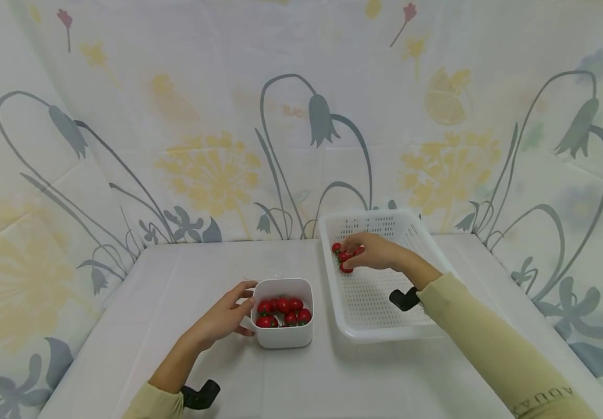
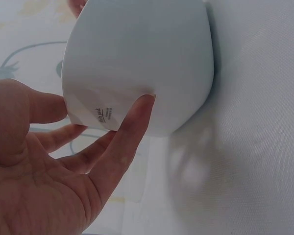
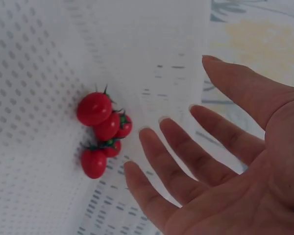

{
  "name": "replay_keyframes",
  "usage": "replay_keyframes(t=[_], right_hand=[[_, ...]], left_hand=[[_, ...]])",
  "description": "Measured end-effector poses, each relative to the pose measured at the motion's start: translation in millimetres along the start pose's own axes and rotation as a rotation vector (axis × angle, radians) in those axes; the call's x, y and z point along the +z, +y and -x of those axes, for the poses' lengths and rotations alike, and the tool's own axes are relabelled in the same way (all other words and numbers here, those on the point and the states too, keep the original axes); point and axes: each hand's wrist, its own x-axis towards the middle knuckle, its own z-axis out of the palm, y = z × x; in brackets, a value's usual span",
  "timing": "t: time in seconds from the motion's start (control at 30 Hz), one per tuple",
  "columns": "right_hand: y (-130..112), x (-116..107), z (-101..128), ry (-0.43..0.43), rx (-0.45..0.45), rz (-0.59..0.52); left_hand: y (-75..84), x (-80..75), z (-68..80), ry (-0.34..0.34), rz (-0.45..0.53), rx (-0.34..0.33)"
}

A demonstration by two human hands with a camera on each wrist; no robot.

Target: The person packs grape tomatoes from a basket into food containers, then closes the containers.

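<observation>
A small white square container (image 1: 283,337) with several red cherry tomatoes (image 1: 283,305) inside stands on the table. My left hand (image 1: 226,312) rests against its left side, thumb up by the rim and fingers spread along the wall; in the left wrist view a fingertip touches the white wall (image 2: 137,54) near a small printed label. My right hand (image 1: 377,251) reaches into a white perforated basket (image 1: 340,314), over a little group of cherry tomatoes (image 1: 344,256). The right wrist view shows its fingers extended and apart, beside the clustered tomatoes (image 3: 107,125) with green stems, nothing held.
The basket stands to the right of the container, with a gap of white tabletop (image 1: 202,262) between them. Behind the table hangs a flower-printed cloth (image 1: 301,174), which also covers both sides. Each wrist wears a black camera mount (image 1: 201,395).
</observation>
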Motion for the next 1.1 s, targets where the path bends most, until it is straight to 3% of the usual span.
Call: replay_keyframes(t=[0.27, 0.6, 0.73, 1.1], right_hand=[[30.2, 0.7, -11.0, -0.042, 0.027, -0.093], [55.7, 9.8, -27.8, -0.044, 0.08, -0.062], [61.5, 14.0, -30.5, -0.073, 0.117, -0.118], [65.8, 18.1, -32.9, -0.125, 0.115, -0.245]], left_hand=[[1.5, 1.0, 0.4, 0.005, 0.001, -0.01], [3.4, 2.0, 0.2, 0.016, -0.012, -0.009], [3.7, 2.5, 0.7, 0.009, -0.013, -0.009], [4.7, 1.3, 2.2, 0.003, -0.017, -0.005]])
